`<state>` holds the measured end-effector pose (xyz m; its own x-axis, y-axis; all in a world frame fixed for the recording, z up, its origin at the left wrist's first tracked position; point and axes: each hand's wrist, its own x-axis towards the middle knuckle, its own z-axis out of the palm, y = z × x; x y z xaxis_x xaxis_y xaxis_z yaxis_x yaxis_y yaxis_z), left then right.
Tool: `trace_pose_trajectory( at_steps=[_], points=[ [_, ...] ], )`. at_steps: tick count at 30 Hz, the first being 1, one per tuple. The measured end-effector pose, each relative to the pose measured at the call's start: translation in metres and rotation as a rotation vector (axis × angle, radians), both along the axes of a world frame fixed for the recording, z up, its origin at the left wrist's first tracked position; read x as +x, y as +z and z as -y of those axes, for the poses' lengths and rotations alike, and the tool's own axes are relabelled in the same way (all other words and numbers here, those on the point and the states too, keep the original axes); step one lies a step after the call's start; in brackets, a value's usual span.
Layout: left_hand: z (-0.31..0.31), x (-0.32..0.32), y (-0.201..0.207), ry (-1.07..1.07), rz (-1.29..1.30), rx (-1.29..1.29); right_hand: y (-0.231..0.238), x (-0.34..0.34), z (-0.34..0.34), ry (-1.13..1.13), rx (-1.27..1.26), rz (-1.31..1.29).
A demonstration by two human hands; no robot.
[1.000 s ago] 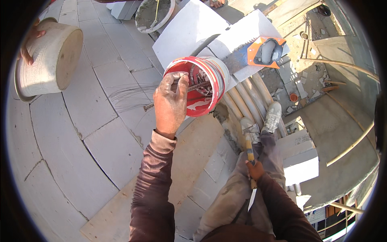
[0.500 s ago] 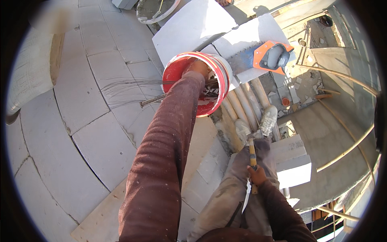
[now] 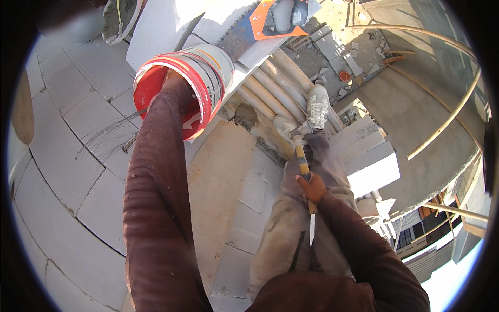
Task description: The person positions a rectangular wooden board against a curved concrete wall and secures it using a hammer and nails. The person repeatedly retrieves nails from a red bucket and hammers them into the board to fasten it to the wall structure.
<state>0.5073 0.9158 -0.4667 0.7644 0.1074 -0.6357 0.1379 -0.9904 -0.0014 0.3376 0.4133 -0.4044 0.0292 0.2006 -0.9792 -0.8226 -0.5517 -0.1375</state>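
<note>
My left arm, in a dusty maroon sleeve, reaches into a white bucket (image 3: 210, 73) with a red inside. Only the wrist side of my left hand (image 3: 174, 80) shows at the rim; its fingers are hidden within. Thin wires (image 3: 112, 132) and a ribbed steel bar (image 3: 129, 143) stick out past the bucket's left side. Over my thighs, my right hand (image 3: 312, 187) is closed round a tool with a yellow-and-black handle (image 3: 302, 161). The tool's far end lies near my shoes, too unclear to name. A pale narrow strip shows below my fist.
A handsaw with an orange grip (image 3: 256, 23) lies on white blocks beyond the bucket. Round poles (image 3: 270, 88) run beside my shoes. A board (image 3: 218, 161) lies on the pale block surface (image 3: 99, 203). More white blocks (image 3: 371, 166) sit right of my legs, above a lower floor with rubble.
The view has shifted, so the bucket and saw appear farther left and higher. My left hand stays inside the bucket. My right hand still grips the tool, which now points more straight ahead.
</note>
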Motion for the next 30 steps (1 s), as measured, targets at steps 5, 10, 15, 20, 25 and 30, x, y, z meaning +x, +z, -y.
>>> trace_pose_trajectory(
  at_steps=[5, 10, 15, 20, 25, 30],
  points=[
    [-0.005, 0.005, 0.017, -0.065, 0.007, 0.011, -0.005, -0.004, 0.01, -0.07, 0.013, -0.079],
    [-0.009, 0.007, 0.057, -0.167, 0.099, -0.019, -0.013, -0.013, 0.013, -0.063, 0.0, -0.068],
    [0.076, 0.022, 0.184, 0.394, 0.134, -0.04, -0.021, -0.016, 0.017, -0.074, -0.004, -0.072],
    [0.116, -0.049, 0.287, 1.104, 0.543, -0.997, -0.012, -0.002, 0.009, 0.054, 0.024, -0.033],
    [0.2, -0.156, 0.182, 1.608, 0.342, -0.916, -0.055, -0.002, -0.009, 0.345, 0.053, 0.06],
    [0.237, -0.274, -0.048, 1.226, 0.013, -0.697, -0.116, 0.007, -0.049, 0.54, 0.079, -0.003]
  ],
)
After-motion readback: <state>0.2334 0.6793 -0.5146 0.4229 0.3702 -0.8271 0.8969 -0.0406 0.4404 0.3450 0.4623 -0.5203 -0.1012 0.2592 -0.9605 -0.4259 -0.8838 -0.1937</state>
